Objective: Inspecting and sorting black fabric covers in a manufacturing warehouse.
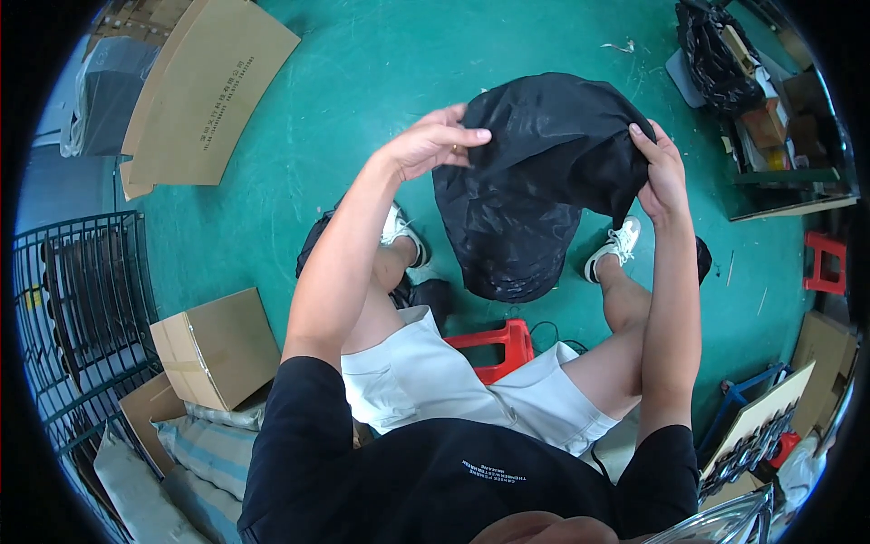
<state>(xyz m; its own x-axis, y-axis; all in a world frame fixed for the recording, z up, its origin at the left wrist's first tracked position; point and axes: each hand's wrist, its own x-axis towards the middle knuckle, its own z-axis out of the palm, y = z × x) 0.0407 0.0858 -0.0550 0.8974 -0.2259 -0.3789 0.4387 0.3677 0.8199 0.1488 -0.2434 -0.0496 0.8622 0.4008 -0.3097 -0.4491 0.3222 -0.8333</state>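
Observation:
A large piece of thin black cloth [535, 136], perhaps a bag or cover, is held up in front of my knees. Its wrinkled lower part hangs down between my feet. My left hand [444, 140] has its upper left edge between thumb and fingers, the thumb lying on top. On the other side, my right hand [662, 168] pinches the upper right edge, with a fold dropping below it. The cloth hides part of the floor, and some of my left fingers are behind it.
A red plastic stool [507, 349] is between my legs, beside dark cables. At left are a large cardboard sheet [217, 100], a cardboard box [217, 349], stuffed sacks [208, 453] and a metal rack [86, 308]. A cluttered shelf [779, 177] and another red stool [825, 263] stand at right.

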